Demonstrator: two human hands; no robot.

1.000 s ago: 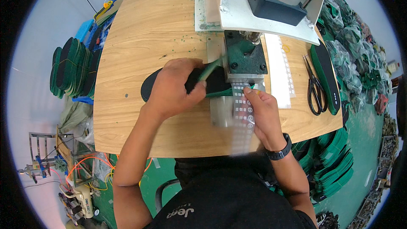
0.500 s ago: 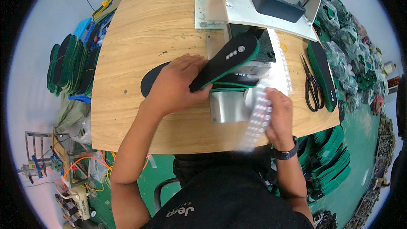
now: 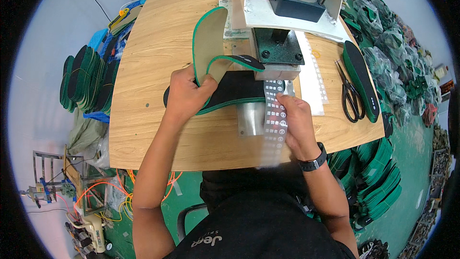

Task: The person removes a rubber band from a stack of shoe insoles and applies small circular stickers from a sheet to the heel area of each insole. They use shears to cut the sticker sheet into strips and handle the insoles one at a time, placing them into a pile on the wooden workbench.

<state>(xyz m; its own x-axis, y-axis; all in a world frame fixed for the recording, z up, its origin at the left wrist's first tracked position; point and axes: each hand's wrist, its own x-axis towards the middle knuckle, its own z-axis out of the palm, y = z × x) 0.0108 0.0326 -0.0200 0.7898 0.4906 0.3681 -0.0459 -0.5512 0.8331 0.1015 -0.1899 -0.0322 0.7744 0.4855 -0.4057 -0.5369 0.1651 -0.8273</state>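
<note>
My left hand (image 3: pixel 184 93) is closed round bent insoles with green edges. One insole (image 3: pixel 208 43) curls up and shows its beige underside; another bends toward the press, its black top carrying a small white print. Beneath them, a flat black insole (image 3: pixel 235 88) lies across the metal plate (image 3: pixel 250 121), its left end behind my left hand. My right hand (image 3: pixel 299 122) pinches a clear strip of white printed transfers (image 3: pixel 275 120). The strip's upper part lies over the right end of the flat insole, just before the press head (image 3: pixel 279 50); its lower end hangs blurred toward me.
Right of the press lie a white sheet (image 3: pixel 311 86), black-handled scissors (image 3: pixel 352 100) and another black and green insole (image 3: pixel 362 81). Stacked insoles (image 3: pixel 86 79) stand off the table's left side, more (image 3: pixel 373 177) below its right. Bagged green pieces (image 3: pixel 383 62) are heaped at right.
The upper insole, earlier lying black side up over the press plate, is now bent back in my left hand. My right hand has brought the strip left, onto the flat insole.
</note>
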